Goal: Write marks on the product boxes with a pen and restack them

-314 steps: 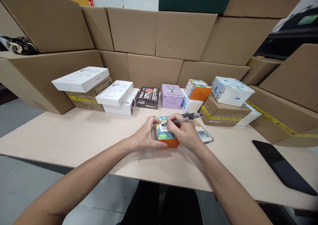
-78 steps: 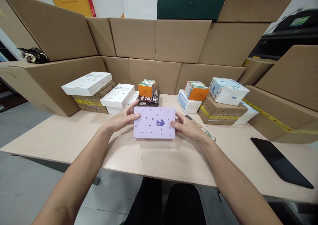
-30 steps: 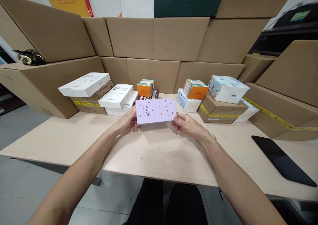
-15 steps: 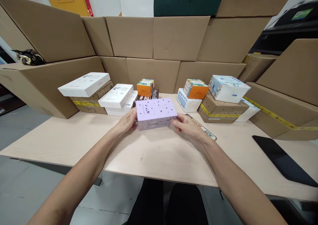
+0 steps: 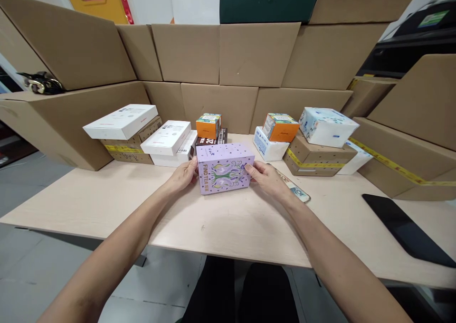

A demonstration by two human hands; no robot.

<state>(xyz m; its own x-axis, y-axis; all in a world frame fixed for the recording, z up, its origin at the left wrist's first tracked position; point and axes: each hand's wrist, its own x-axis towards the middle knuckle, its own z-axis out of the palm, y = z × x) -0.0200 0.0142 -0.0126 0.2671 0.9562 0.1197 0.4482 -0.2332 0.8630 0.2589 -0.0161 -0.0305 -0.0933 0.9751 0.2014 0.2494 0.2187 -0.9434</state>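
Between my two hands is a lilac tea box (image 5: pixel 227 175) with a leafy pattern on its front and "FINDTEA" lettering down its left side. My left hand (image 5: pixel 184 173) grips the box's left end. At the right end, my right hand (image 5: pixel 266 176) holds it, thumb on the front face. The patterned front is turned toward me, and the dotted top shows as a narrow strip. Behind it, a small orange box (image 5: pixel 208 126) rests on a dark printed box (image 5: pixel 223 136), partly hidden. Beside my right hand a flat patterned item (image 5: pixel 297 190) lies on the table.
White boxes (image 5: pixel 166 137) and a taped brown carton (image 5: pixel 130 151) stand at left. On the right are another orange box (image 5: pixel 281 127), a blue-white tissue pack (image 5: pixel 327 126) and a brown carton (image 5: pixel 315 157). A black tablet-like slab (image 5: pixel 406 228) lies far right. Cardboard walls (image 5: pixel 217 102) enclose the back.
The tea box has tilted in my hands: its top face has narrowed and its patterned front now faces me more. Both hands still hold its ends.
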